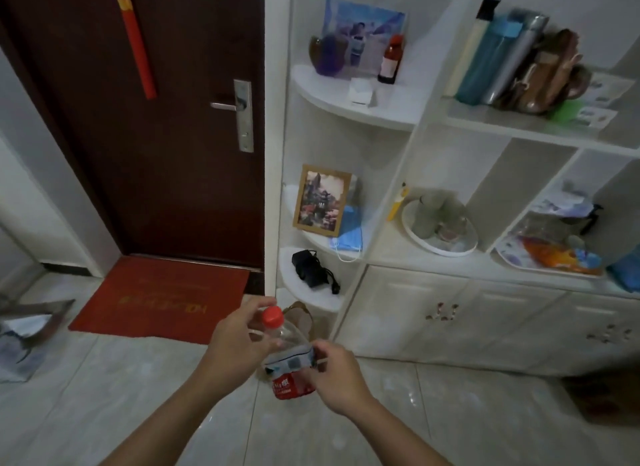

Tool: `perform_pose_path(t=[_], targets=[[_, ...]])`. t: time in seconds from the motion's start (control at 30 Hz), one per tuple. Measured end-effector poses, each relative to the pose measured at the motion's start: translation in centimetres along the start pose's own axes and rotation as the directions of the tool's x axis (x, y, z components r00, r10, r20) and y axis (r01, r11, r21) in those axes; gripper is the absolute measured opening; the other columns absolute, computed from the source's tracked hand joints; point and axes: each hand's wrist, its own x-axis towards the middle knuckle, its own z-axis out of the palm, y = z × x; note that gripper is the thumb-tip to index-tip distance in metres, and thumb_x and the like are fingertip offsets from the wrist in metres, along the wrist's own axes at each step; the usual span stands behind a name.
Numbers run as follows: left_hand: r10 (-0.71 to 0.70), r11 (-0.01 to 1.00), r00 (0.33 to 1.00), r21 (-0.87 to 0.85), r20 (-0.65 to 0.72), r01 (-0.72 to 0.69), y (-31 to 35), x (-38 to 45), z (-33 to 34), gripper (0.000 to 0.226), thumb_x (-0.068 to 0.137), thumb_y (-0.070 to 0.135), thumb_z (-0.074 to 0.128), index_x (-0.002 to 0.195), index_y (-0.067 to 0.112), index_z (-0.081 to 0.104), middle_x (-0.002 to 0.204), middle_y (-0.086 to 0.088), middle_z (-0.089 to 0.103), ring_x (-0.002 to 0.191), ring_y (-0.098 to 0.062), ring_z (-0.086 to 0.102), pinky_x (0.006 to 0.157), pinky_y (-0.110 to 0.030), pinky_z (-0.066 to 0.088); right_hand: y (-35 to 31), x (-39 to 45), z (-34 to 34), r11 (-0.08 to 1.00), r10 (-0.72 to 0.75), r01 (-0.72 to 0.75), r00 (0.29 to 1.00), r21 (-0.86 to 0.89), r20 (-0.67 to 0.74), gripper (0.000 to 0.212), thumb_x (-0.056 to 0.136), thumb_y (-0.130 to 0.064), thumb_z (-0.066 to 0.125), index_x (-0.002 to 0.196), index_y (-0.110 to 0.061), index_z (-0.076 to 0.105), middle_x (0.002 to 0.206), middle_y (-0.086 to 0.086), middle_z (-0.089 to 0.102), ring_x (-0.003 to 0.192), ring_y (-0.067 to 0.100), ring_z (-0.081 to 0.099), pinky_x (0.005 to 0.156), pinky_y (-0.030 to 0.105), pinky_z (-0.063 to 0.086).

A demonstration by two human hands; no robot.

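A clear plastic bottle [289,341] with a red cap and a red-and-white label is held tilted in front of me, above the tiled floor. My left hand [239,341] grips its neck and shoulder just under the cap. My right hand [334,375] pinches the label around the bottle's middle. The label looks crumpled and partly loose from the bottle.
A dark brown door [156,136] with a metal handle stands ahead, a red doormat [162,299] below it. White shelving [426,126] on the right holds framed pictures, bottles, books, trays, a blue mask and a black charger. Paper litter [24,337] lies at the left.
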Motion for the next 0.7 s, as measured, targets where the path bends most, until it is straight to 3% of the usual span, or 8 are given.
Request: perform_pose_path(t=[0.13,0.23,0.3,0.4,0.5,0.57,0.7], targets=[[-0.075,0.997,0.997,0.006,0.014,0.075,-1.9,5.7,0.9,0.046,0.074,0.017,0.085,0.104,0.042,0.061,0.097,0.017,0.071,0.091,0.004,0.066,0.077,-0.019,0.055,0.2,6.6,-1.2,0.997,0.036,-0.036,0.999,-0.069,-0.002,0.012,0.083,-0.013,0.076,0.093,-0.019,0.072,0.089,-0.005,0.073,0.087,0.017,0.07,0.079,0.029,0.057],[-0.126,0.991,0.992,0.053,0.022,0.124,-3.9,10.1,2.1,0.033,0.079,0.023,0.081,0.089,0.045,0.058,0.091,0.018,0.069,0.086,0.001,0.066,0.067,-0.012,0.051,1.2,11.7,-1.5,0.993,0.033,-0.029,0.999,-0.113,0.036,0.008,0.085,-0.015,0.075,0.092,-0.014,0.071,0.083,-0.007,0.067,0.081,0.013,0.065,0.075,0.028,0.056],[-0.164,0.983,0.986,0.083,0.002,0.163,-5.8,13.1,3.2,0.038,0.081,0.018,0.079,0.085,0.046,0.054,0.087,0.02,0.066,0.085,0.0,0.065,0.064,-0.01,0.047,2.2,15.5,-1.3,0.989,0.022,-0.013,0.998,-0.146,0.063,0.005,0.087,-0.016,0.074,0.089,-0.018,0.069,0.083,-0.006,0.067,0.081,0.013,0.065,0.078,0.032,0.057],[-0.225,0.97,0.972,0.083,-0.06,0.23,-9.4,17.3,4.8,0.031,0.082,0.012,0.078,0.097,0.033,0.061,0.089,0.015,0.068,0.087,-0.007,0.067,0.074,-0.022,0.055,4.2,21.2,0.1,0.987,-0.013,0.024,0.998,-0.161,0.065,0.005,0.089,-0.021,0.072,0.091,-0.022,0.068,0.086,-0.005,0.073,0.084,0.013,0.072,0.078,0.031,0.06],[-0.259,0.961,0.959,0.071,-0.113,0.268,-14.4,21.1,6.8,0.031,0.08,0.008,0.078,0.102,0.025,0.066,0.089,0.012,0.07,0.087,-0.009,0.069,0.079,-0.027,0.057,7.5,27.0,2.2,0.971,-0.032,0.046,0.997,-0.235,0.064,0.01,0.087,-0.021,0.072,0.08,-0.022,0.066,0.08,-0.003,0.074,0.076,0.012,0.07,0.064,0.016,0.052],[-0.273,0.956,0.956,0.08,-0.11,0.283,-18.1,22.8,8.3,0.034,0.079,0.008,0.08,0.096,0.033,0.064,0.088,0.017,0.07,0.087,-0.005,0.069,0.079,-0.023,0.056,9.9,30.3,3.8,0.959,-0.035,0.058,0.996,-0.276,0.085,0.024,0.084,-0.018,0.075,0.073,-0.031,0.059,0.075,-0.009,0.069,0.073,0.008,0.066,0.06,0.007,0.045],[-0.298,0.945,0.952,0.117,-0.065,0.304,-26.4,26.0,11.5,0.037,0.073,0.012,0.085,0.088,0.037,0.063,0.087,0.019,0.07,0.087,-0.003,0.069,0.082,-0.023,0.056,15.4,36.2,8.4,0.95,-0.006,0.044,0.993,-0.309,0.122,0.018,0.086,-0.015,0.075,0.083,-0.031,0.066,0.083,-0.01,0.069,0.08,0.009,0.069,0.073,0.019,0.056]])
